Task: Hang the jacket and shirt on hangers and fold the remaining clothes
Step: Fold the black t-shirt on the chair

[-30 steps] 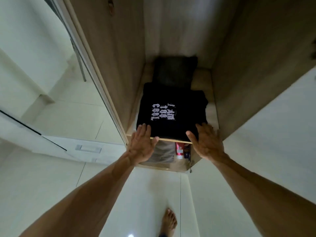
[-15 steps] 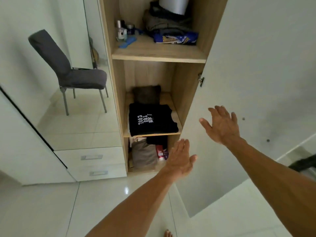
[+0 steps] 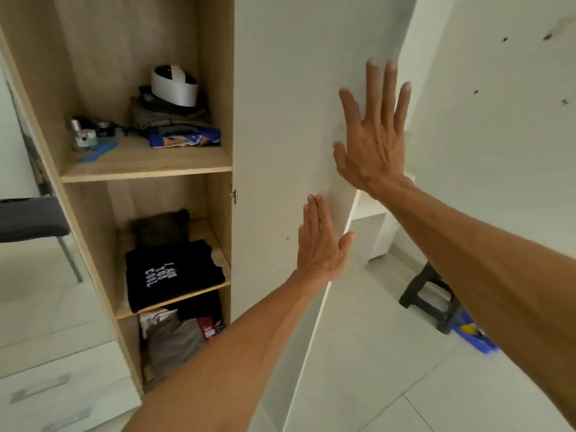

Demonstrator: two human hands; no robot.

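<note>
The wardrobe (image 3: 93, 73) is placed at frame left, its door (image 3: 280, 104) at centre. A folded T-shirt (image 3: 174, 275) is laid on the middle shelf (image 3: 219, 257), before another garment (image 3: 162, 227). The right hand (image 3: 374, 141) is set on the door, above the left hand (image 3: 319, 247)

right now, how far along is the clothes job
Done: a folded black t-shirt with white print lies on the middle wooden shelf, a dark folded garment behind it. In hand: the left hand and right hand press flat, fingers straight, on the white wardrobe door, probably to close it. Left: no jacket, shirt or hangers are in view, so the hanging cannot be judged.
</note>
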